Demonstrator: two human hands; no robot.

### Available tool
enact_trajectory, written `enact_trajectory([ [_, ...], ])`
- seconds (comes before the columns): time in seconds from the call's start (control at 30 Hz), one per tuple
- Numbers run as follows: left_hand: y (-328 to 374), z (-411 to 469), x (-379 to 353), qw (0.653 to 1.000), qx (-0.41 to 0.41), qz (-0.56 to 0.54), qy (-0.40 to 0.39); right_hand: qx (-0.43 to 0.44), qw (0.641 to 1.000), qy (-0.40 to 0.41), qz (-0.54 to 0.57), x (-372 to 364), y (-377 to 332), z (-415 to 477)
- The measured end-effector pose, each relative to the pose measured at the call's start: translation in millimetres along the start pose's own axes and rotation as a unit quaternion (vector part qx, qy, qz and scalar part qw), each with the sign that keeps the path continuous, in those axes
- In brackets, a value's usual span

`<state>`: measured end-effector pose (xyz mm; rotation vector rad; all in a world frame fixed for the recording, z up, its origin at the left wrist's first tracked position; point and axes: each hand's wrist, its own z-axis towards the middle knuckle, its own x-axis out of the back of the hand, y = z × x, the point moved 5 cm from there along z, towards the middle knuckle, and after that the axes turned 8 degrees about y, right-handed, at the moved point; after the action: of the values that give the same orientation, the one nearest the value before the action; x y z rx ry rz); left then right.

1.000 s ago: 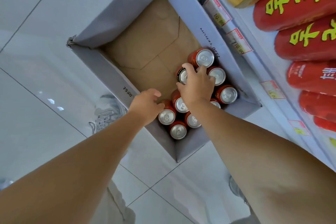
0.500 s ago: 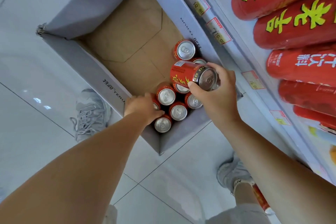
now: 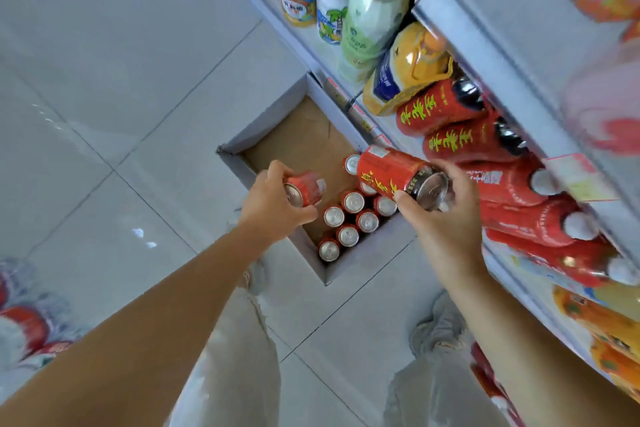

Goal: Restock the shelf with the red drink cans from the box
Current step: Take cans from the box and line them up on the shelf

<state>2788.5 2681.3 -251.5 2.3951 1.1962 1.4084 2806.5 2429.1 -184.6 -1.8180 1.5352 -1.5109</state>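
A grey cardboard box (image 3: 277,114) sits open on the tiled floor against the shelf foot, with several red drink cans (image 3: 348,220) standing in its near corner. My right hand (image 3: 446,218) grips one red can (image 3: 391,175) lying sideways, lifted above the box and close to the shelf (image 3: 485,55). My left hand (image 3: 273,208) holds a second red can (image 3: 304,187) above the box's left wall. Red bottles with yellow characters (image 3: 446,111) lie on the shelf just right of the raised can.
Yellow, white and green drink bottles (image 3: 349,10) fill the shelf farther back. Price tags line the shelf edge (image 3: 360,118). My legs and grey shoes (image 3: 436,329) stand on the pale tiles near the box. Red packs lie at the far left (image 3: 20,322).
My left hand has taken a can out of the box and raised it. My right hand has carried its can higher and toward the shelf. The view has pulled back and upward.
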Motion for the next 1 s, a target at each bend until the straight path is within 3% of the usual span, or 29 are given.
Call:
enact_trajectory([
  [0.3,190.7,-150.4,223.7,0.977,-0.186,-0.044,0.091,0.105,0.988,0.045,0.106,162.9,-229.8,-100.5],
  [0.57,358.2,-301.3,379.9,0.895,-0.418,-0.068,0.139,0.264,0.944,0.137,0.145,323.2,-372.2,-216.2],
  [0.73,456.4,-385.2,421.0,0.805,-0.562,-0.116,0.151,0.321,0.894,0.248,0.193,419.1,-421.4,-250.4],
  [0.83,505.7,-421.2,425.5,0.760,-0.614,-0.160,0.140,0.340,0.866,0.334,0.148,479.8,-441.9,-262.1],
  [1.0,569.2,-442.2,409.9,0.738,-0.631,-0.186,0.151,0.301,0.860,0.400,0.105,552.3,-459.2,-239.2],
])
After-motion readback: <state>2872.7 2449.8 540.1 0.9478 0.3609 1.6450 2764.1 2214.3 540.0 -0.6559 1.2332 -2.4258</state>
